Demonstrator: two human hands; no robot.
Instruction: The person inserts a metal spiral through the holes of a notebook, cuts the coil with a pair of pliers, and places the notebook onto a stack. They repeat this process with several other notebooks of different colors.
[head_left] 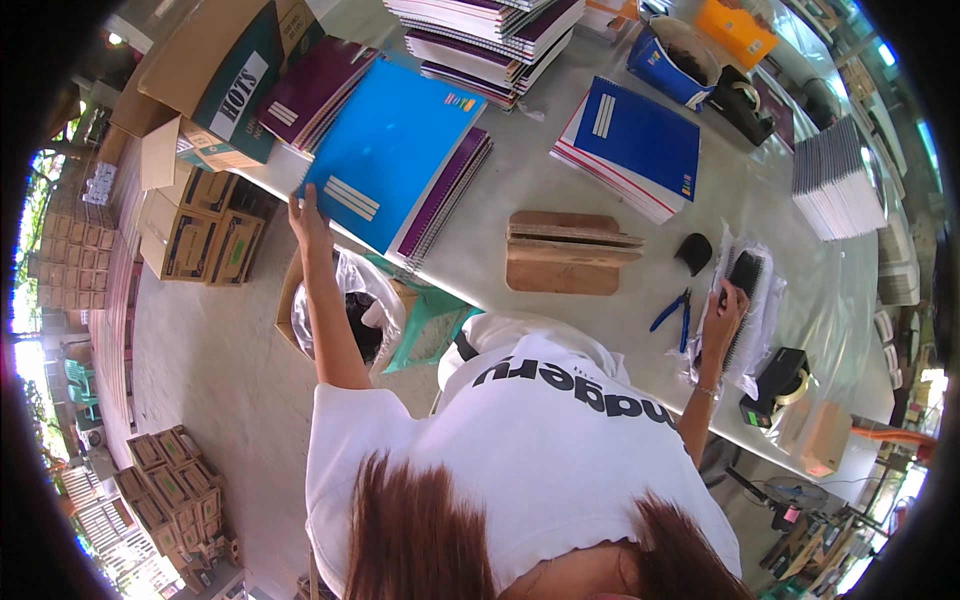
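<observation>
My left hand (310,218) rests with fingers stretched along the left edge of a light blue spiral notebook (400,150), which lies on top of purple notebooks (450,190). At the right, the curled fingers of my right hand (728,308) are on black spiral binding coils (744,270) lying on clear plastic wrap (768,300). Blue-handled pliers (675,317) and a small black curved piece (692,254) lie just left of that hand. Between my hands stands a wooden block with an upright slotted ridge (570,253).
Dark blue notebooks (635,140) lie farther back, near a tall notebook stack (490,45) and a blue bin (675,60). White-edged booklets (838,180) and a black tape dispenser (778,385) are at the right. An open carton (215,75) sits left; a lined box (297,310) stands below.
</observation>
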